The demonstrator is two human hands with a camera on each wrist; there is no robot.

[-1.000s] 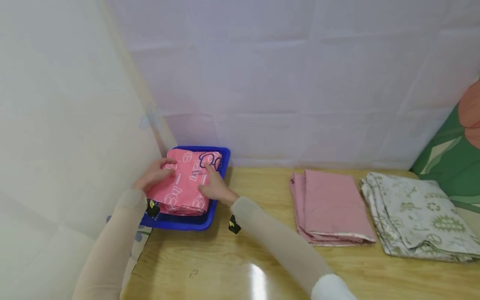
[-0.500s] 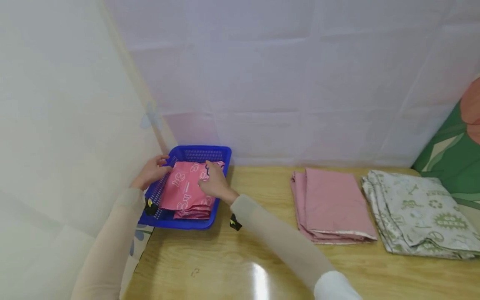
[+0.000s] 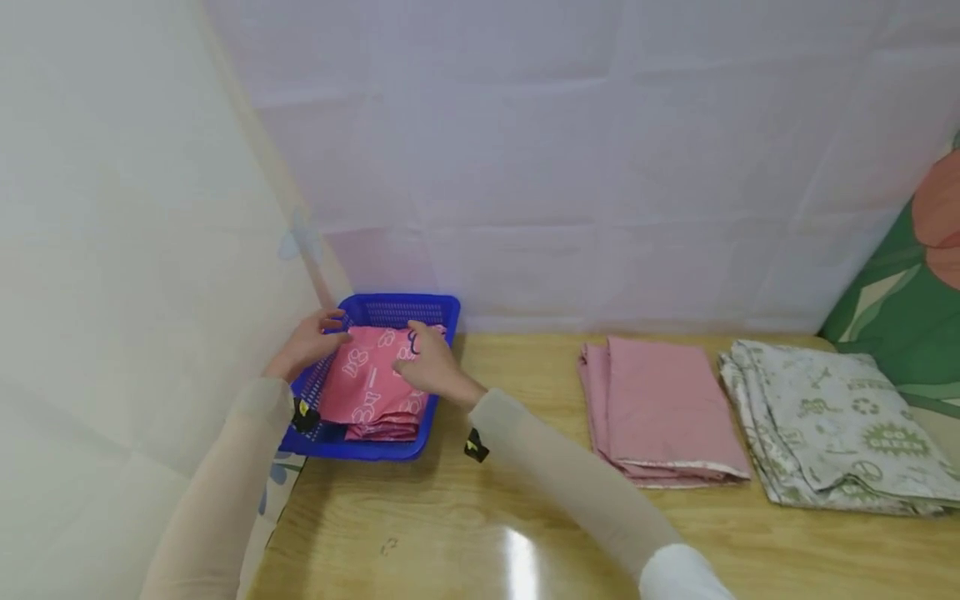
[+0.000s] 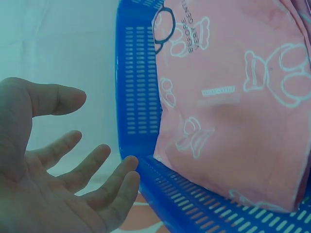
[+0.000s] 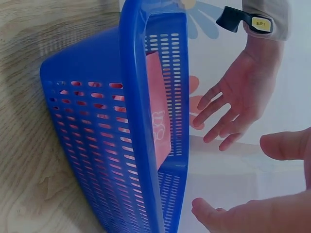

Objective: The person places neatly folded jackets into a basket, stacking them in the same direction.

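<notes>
A folded pink cloth with white cartoon prints lies in a blue slotted basket at the table's left end. At the basket's left rim is my left hand, its fingers spread and holding nothing. The left wrist view shows that palm beside the rim, apart from the cloth. Over the basket's right side hovers my right hand, overlapping the cloth in the head view. From the right wrist, its thumb and fingers appear apart, above the rim, with nothing between them.
A plain pink folded cloth lies on the wooden table to the right. Beside it is a folded white cloth with green prints. Pale sheets hang as walls behind and at the left, close to the basket.
The printed pink cloth has gone down into the basket, and both hands have let go of it. My left hand has drawn back slightly to the left rim; the right has barely moved.
</notes>
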